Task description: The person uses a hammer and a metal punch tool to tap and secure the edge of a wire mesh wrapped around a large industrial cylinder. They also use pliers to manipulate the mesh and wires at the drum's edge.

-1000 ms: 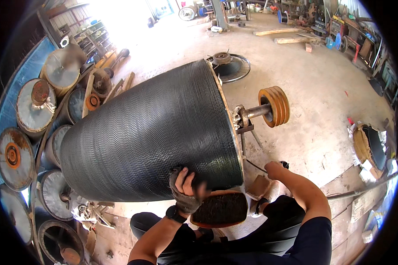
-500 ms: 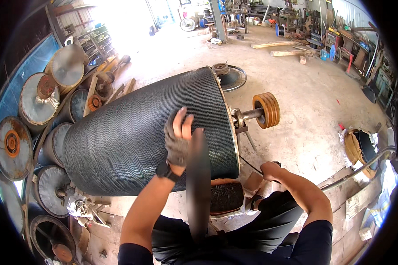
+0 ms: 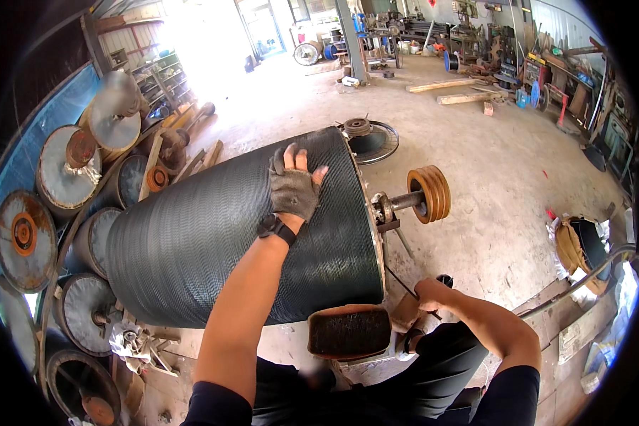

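A large black drum (image 3: 192, 227) with a finely ridged, tightly banded surface lies on its side before me. My left hand (image 3: 295, 186), in a grey glove that leaves fingertips bare, rests flat on the drum's upper side, fingers spread. By the near right end of the drum, my right hand (image 3: 430, 294) is closed round a thin dark rod (image 3: 402, 282), which slopes up toward the drum's end face. Past the fist shows a small black round piece (image 3: 444, 281); whether it joins the rod I cannot tell. A grooved rust-brown pulley (image 3: 429, 194) sits on the drum's shaft.
An oblong box with a brown rim (image 3: 349, 334) stands between my legs and the drum. Several metal-ended rollers (image 3: 25, 240) are stacked at the left. Beyond the drum lies a spoked wheel (image 3: 373, 142). Timber beams (image 3: 444, 85) lie farther off, and a brown sack (image 3: 571, 248) sits at right.
My left hand has moved up and now lies flat on the drum. A blurred dark long shape in front of the drum is gone. The right hand stays closed near the same place.
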The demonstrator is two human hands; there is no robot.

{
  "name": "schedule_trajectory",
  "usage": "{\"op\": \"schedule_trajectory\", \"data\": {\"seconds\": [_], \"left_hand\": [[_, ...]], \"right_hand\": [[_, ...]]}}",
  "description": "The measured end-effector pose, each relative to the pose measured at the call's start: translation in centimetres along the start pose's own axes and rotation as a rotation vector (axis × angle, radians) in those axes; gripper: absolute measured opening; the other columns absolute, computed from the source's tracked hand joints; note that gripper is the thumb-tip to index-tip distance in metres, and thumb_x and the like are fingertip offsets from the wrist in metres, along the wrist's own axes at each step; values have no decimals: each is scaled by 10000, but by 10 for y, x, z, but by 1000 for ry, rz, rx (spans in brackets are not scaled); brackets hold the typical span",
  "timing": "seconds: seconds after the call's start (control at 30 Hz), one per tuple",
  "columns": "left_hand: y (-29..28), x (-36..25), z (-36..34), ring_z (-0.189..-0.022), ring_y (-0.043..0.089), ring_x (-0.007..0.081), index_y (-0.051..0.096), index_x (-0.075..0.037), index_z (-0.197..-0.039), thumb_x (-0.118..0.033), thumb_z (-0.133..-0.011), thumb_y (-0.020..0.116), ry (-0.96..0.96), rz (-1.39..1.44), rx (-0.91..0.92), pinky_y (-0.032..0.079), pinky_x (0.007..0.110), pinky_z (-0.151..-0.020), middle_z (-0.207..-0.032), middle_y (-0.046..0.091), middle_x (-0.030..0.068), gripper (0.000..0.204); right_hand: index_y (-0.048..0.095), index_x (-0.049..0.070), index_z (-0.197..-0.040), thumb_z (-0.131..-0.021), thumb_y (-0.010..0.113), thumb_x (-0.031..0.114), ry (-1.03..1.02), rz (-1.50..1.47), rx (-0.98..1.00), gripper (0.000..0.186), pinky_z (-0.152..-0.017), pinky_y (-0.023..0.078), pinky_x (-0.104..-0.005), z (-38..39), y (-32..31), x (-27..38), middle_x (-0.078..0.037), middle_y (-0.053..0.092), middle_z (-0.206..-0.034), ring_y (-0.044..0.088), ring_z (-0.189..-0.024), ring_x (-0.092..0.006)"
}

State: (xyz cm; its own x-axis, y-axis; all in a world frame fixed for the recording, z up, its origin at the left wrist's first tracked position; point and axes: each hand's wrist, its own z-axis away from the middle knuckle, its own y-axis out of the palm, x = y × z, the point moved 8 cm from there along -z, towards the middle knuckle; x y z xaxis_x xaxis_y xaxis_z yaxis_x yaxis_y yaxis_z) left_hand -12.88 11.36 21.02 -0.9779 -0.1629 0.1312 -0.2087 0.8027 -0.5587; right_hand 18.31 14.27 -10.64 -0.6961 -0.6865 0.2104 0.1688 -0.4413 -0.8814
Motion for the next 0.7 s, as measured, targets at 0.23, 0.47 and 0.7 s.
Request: {"op": "schedule_trajectory", "data": {"seconds": [0.23, 0.47, 0.7], "left_hand": [[-5, -17, 35, -1334, 477, 459, 526, 27, -1407, -428, -1035, 584, -53, 74, 4, 470, 597, -1054, -1487, 459, 250, 590], [-14, -27, 62, -1327, 477, 468, 542, 34, -1394, -391, -1034, 584, -85, 106, -24, 463, 598, -1052, -1506, 452, 247, 559], [-26, -35, 71, -1319, 490, 453, 567, 36, -1360, -403, -1036, 581, -26, 150, -70, 465, 592, -1050, -1472, 483, 230, 546]], "right_hand": [[751, -56, -830, -717, 708, 158, -16, -132, -37, 247, -795, 606, -518, 10, -1, 13, -306, 721, -840, 734, -878, -471], [730, -79, -841, -730, 716, 123, 30, -199, -102, 232, -743, 619, -483, 26, -15, 25, -268, 718, -752, 755, -801, -422], [685, -31, -821, -785, 790, 132, 96, -443, -138, 197, -536, 589, -407, 44, -26, 35, -214, 692, -686, 722, -585, -300]]}}
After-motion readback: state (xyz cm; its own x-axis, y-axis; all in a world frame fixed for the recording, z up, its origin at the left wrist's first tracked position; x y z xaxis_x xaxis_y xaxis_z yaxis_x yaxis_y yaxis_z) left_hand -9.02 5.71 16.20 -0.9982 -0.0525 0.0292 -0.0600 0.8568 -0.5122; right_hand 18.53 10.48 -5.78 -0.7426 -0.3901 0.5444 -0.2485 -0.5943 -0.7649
